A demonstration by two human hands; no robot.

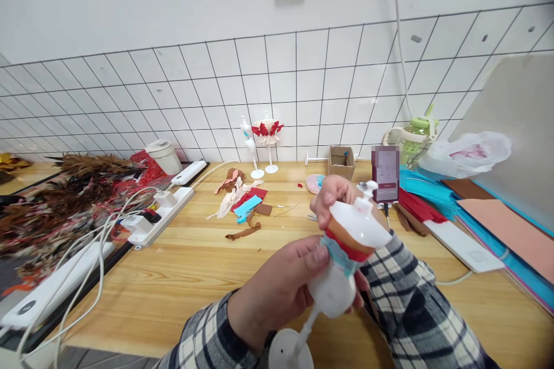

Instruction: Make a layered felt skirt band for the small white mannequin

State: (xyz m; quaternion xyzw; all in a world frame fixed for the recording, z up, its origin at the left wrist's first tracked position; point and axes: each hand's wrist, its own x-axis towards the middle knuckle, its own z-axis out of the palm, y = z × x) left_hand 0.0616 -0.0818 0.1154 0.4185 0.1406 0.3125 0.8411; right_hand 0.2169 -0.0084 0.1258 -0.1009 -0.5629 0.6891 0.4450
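I hold a small white mannequin figure [346, 242] on a round-footed stand in front of me, above the wooden table [173, 277]. Bands of brown, red and light blue felt are wrapped round its waist. My left hand [281, 285] is closed round the figure's lower half, thumb pressed on the blue band. My right hand [335, 199] grips the upper part from behind, fingers curled over it. Both sleeves are black-and-white plaid.
Felt scraps [244, 204] lie mid-table, with a second dressed mannequin [268, 138] by the tiled wall. Power strips and white cables [151, 219] run along the left beside feathers [64, 190]. A small cardboard box [341, 161], a green cup [415, 138], a plastic bag and coloured felt sheets [497, 225] fill the right.
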